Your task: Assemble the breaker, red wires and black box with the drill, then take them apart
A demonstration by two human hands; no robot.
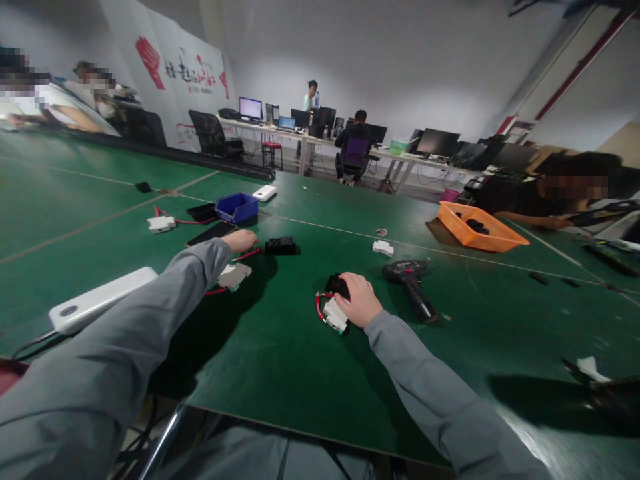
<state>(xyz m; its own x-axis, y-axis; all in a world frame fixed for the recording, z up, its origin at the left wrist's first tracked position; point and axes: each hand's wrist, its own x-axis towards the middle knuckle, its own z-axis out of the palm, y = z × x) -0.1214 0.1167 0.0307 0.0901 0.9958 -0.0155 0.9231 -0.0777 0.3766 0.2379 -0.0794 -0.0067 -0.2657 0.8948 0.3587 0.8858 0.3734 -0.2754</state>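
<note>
My right hand (361, 299) is closed over a black block (337, 285) on the green table. A white circuit breaker (335, 314) touches its fingers, with a short red wire (319, 308) looping beside it. My left hand (241, 241) hovers or rests farther out, palm down; its fingertips are hidden, so its grip is unclear. Just right of it lies another black block (280, 245) with holes on top. Below that hand sit a second white breaker (235, 276) and a red wire (247, 254). A dark flat phone-like object (207, 233) is partly behind the left wrist.
A blue bin (237, 208) and a breaker with red wires (161, 225) are beyond my left hand. Right of my right hand lie a black power screwdriver (411, 287) and a small white part (383, 248). An orange tray (480, 230) holds black pieces. A white power bank-like device (103, 300) is left.
</note>
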